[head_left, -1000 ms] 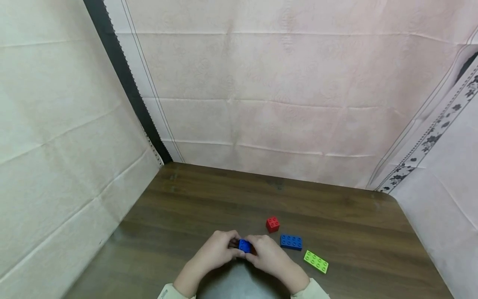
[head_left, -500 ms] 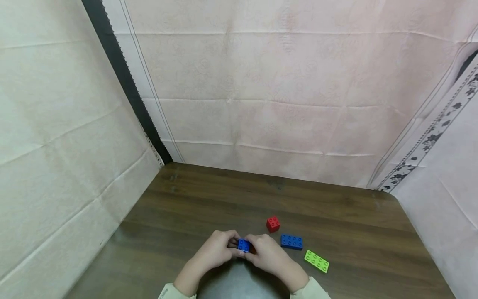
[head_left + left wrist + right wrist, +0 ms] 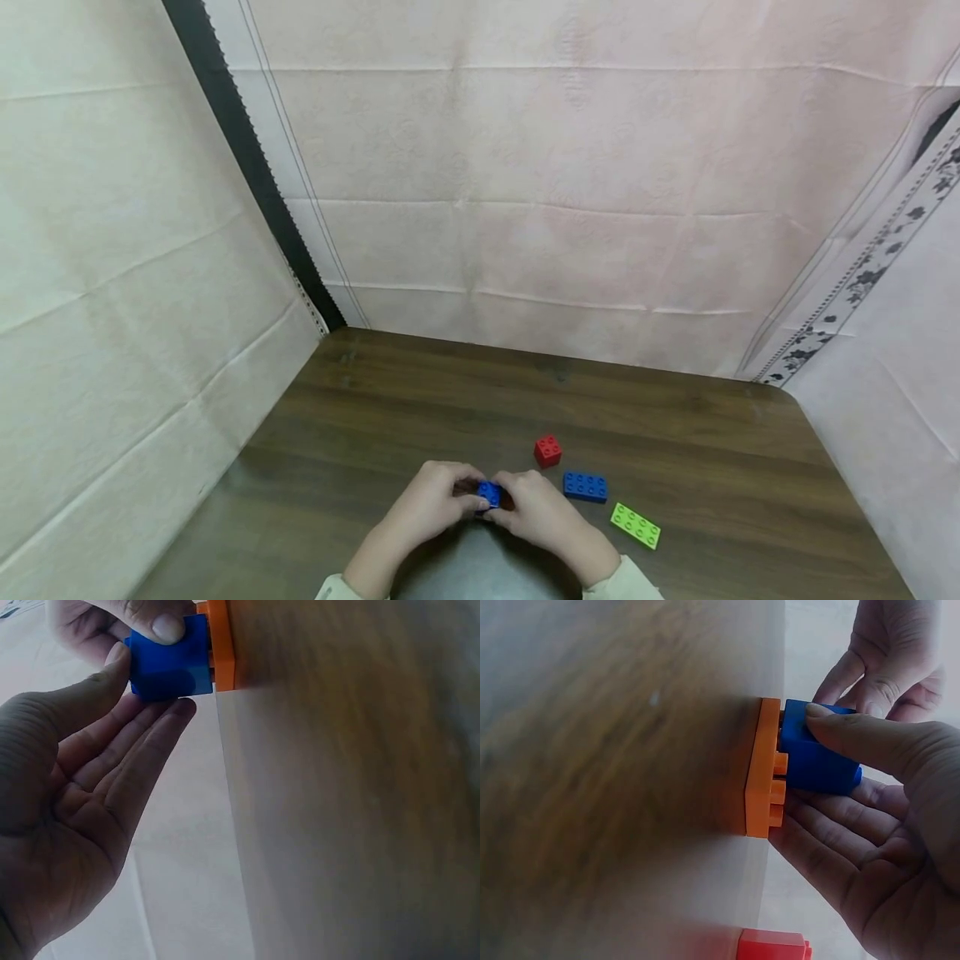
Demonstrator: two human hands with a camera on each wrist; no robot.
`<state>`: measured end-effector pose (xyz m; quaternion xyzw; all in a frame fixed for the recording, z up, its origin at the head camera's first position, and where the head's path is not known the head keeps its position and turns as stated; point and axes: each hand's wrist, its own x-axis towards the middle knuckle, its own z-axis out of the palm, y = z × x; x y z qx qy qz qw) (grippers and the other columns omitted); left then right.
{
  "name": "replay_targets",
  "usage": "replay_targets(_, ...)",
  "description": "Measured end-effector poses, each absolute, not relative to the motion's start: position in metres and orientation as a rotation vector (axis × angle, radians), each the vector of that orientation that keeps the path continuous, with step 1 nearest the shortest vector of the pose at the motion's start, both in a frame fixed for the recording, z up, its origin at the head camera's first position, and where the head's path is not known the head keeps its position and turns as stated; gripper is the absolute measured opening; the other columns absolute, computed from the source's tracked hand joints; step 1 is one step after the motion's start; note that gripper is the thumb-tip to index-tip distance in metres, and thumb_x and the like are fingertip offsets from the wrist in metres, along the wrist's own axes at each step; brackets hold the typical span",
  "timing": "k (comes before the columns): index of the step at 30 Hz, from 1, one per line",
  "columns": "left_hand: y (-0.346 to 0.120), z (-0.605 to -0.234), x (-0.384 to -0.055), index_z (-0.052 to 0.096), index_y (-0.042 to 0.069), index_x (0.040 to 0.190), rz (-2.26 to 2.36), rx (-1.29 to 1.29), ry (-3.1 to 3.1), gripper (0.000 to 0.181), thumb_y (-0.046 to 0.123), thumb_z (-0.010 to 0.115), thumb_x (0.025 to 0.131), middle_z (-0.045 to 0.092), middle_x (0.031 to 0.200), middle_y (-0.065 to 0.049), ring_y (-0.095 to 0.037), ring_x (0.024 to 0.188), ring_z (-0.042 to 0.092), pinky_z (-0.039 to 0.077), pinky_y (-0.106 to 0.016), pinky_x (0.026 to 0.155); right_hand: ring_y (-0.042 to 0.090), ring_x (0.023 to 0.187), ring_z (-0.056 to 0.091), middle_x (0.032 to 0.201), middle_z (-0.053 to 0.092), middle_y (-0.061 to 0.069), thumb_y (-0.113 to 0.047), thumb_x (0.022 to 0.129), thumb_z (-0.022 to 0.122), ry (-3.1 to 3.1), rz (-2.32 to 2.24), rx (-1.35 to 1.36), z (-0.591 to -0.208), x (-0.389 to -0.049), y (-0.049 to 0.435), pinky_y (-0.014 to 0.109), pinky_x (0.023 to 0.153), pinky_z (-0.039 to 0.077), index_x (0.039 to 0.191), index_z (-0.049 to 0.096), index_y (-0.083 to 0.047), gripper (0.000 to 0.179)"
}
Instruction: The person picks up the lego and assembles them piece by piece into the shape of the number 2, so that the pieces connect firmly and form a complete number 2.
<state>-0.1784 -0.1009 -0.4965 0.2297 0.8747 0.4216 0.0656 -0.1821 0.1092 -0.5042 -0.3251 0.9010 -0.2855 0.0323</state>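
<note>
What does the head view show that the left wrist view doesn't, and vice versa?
Only head: the red brick, long blue brick and green brick.
Only left wrist: the palm of the left hand, and a clear look at the orange plate.
Both: the small blue brick, held by the left hand and right hand, and the table.

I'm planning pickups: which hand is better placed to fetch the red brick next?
Probably the right hand: it's nearer the red brick than the left hand, though both hold a blue brick.
</note>
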Motion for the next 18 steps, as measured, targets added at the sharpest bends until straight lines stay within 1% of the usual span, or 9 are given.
replay_targets(4,-0.1001,-0.4971,-0.1792,0.077,0.013,0.102,1.266,0.685,2.651,0.015,0.021,0.078,0.09,0.073,0.094,0.008,-0.002,0.082,0.066,0.054,-0.021,0.07,0.008,0.088,0.068,0.098,0.073,-0.006,-0.027,0.089,0.079,2.774,-0.871,-0.977,-0.504,-0.1834,0.1095,0.025,0.074,0.056,0.108,0.071,-0.013,0.025)
replay_targets(12,-0.098,-0.493,-0.1788,0.078,0.011,0.097,1.233,0.679,2.693,0.013,0.019,0.08,0.087,0.074,0.089,0.006,-0.003,0.078,0.066,0.054,-0.021,0.067,0.006,0.086,0.067,0.096,0.072,-0.007,-0.028,0.089,0.079,2.77,-0.865,-0.972,-0.5028,-0.1835,0.1091,0.025,0.073,0.056,0.107,0.071,-0.014,0.024)
replay_targets(18,-0.0968,-0.4932,-0.179,0.078,0.011,0.094,1.205,0.655,2.719,0.011,0.018,0.081,0.086,0.073,0.086,0.006,-0.004,0.077,0.066,0.054,-0.021,0.067,0.006,0.085,0.067,0.095,0.072,-0.006,-0.028,0.089,0.079,2.779,-0.846,-0.991,-0.5028,-0.1837,0.109,0.026,0.071,0.055,0.107,0.071,-0.014,0.024)
